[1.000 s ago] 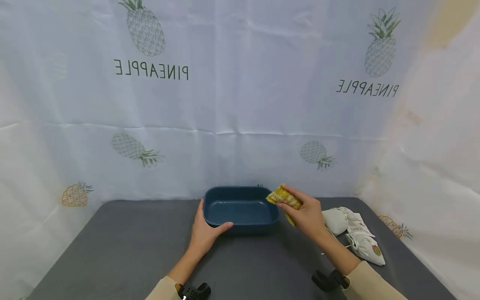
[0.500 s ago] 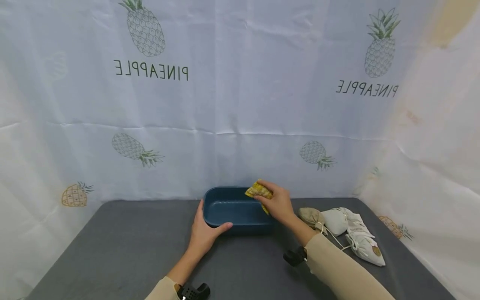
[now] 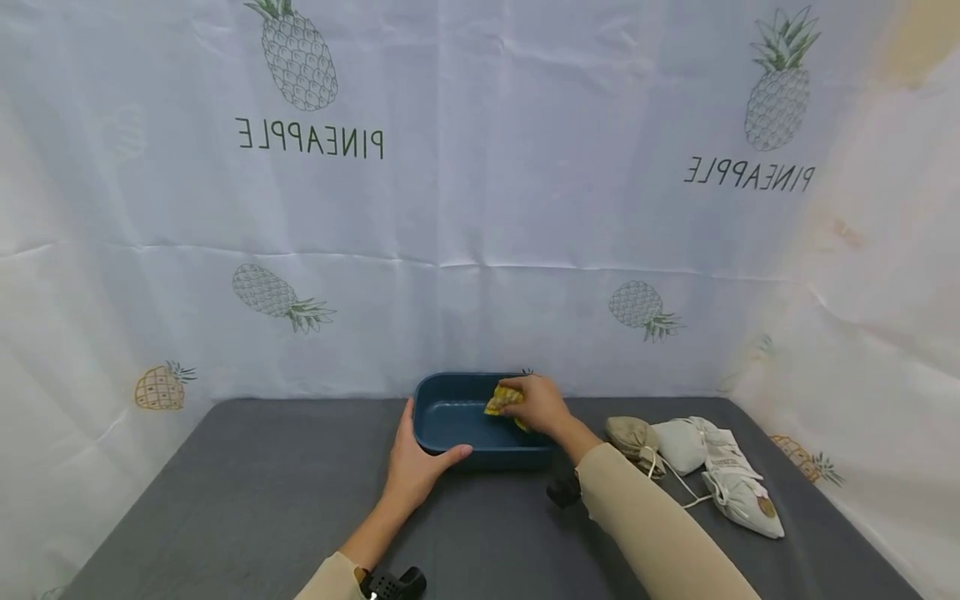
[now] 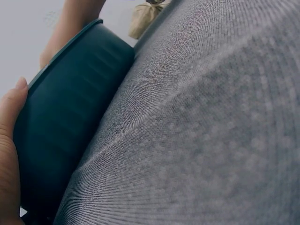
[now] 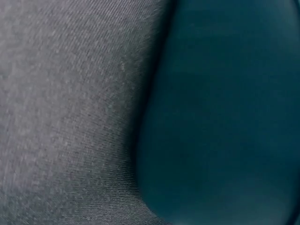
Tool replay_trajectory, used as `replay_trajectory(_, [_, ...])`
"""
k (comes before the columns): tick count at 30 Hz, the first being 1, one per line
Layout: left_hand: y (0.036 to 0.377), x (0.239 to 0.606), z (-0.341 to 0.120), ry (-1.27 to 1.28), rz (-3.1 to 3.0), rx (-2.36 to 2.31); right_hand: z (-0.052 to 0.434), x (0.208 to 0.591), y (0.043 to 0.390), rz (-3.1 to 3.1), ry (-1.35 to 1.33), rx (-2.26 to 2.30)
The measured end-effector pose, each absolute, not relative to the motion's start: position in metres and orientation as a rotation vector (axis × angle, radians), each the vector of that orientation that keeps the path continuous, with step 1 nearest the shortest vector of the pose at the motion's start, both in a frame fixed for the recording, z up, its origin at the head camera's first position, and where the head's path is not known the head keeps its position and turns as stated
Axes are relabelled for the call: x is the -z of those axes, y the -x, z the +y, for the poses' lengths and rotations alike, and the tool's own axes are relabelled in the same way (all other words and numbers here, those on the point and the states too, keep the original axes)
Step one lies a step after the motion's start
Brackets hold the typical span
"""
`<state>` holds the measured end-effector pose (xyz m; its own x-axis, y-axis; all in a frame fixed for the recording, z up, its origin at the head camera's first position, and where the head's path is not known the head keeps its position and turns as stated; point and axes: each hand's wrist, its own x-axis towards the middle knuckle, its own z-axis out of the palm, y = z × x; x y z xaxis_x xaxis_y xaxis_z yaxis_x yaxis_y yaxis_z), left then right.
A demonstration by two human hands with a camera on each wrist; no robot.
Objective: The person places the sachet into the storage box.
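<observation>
A deep blue rectangular bin (image 3: 480, 457) stands on the grey table. My left hand (image 3: 412, 468) holds its near left corner, thumb along the front and fingers up the left side. In the left wrist view the thumb (image 4: 13, 105) reaches the rim of the bin (image 4: 75, 103). My right hand (image 3: 542, 407) pinches a soft, crumpled yellow patterned bundle (image 3: 499, 400) inside the bin, over its right half. The bundle's lower part is partly hidden by the fingers. In the right wrist view the bin's outer wall (image 5: 220, 117) fills the right side; neither hand nor bundle shows there.
Several small drawstring pouches lie right of the bin: a tan one (image 3: 632, 437), a white one (image 3: 681, 446) and a printed white one (image 3: 752, 507), with loose cords (image 3: 678, 482) between them. A white pineapple-print curtain (image 3: 480, 317) hangs behind the table (image 3: 300, 492).
My right hand has carried the yellow bundle leftward from beside the bin's right rim, over it, then down inside. The tan pouch has come into view. My left hand keeps its hold.
</observation>
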<state>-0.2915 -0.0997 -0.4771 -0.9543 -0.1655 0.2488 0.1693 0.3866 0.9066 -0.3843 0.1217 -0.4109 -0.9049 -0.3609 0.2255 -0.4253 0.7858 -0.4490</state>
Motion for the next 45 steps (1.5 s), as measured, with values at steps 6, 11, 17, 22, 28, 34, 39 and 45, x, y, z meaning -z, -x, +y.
replay_trajectory(6, [0.291,0.476,-0.098,-0.002,-2.361,1.580,0.116,0.418,0.389,-2.999,-0.611,-0.631])
replay_trajectory(11, [0.291,0.475,-0.098,0.007,-2.371,1.593,0.113,0.421,0.389,-3.038,-0.596,-0.619])
replay_trajectory(17, [0.292,0.477,-0.100,0.012,-2.365,1.589,0.113,0.418,0.386,-3.047,-0.697,-0.568])
replay_trajectory(22, [0.292,0.478,-0.100,0.010,-2.359,1.597,0.117,0.411,0.377,-3.015,-0.776,-0.540])
replay_trajectory(28, [0.292,0.477,-0.101,0.020,-2.373,1.587,0.125,0.388,0.356,-2.920,-0.785,-0.637])
replay_trajectory(34, [0.292,0.476,-0.104,0.030,-2.381,1.584,0.143,0.372,0.339,-2.815,-0.745,-0.737])
replay_trajectory(39, [0.292,0.477,-0.104,0.034,-2.373,1.576,0.170,0.372,0.329,-2.678,-0.718,-0.783])
replay_trajectory(45, [0.289,0.476,-0.101,0.039,-2.376,1.578,0.206,0.379,0.317,-2.565,-0.579,-0.805])
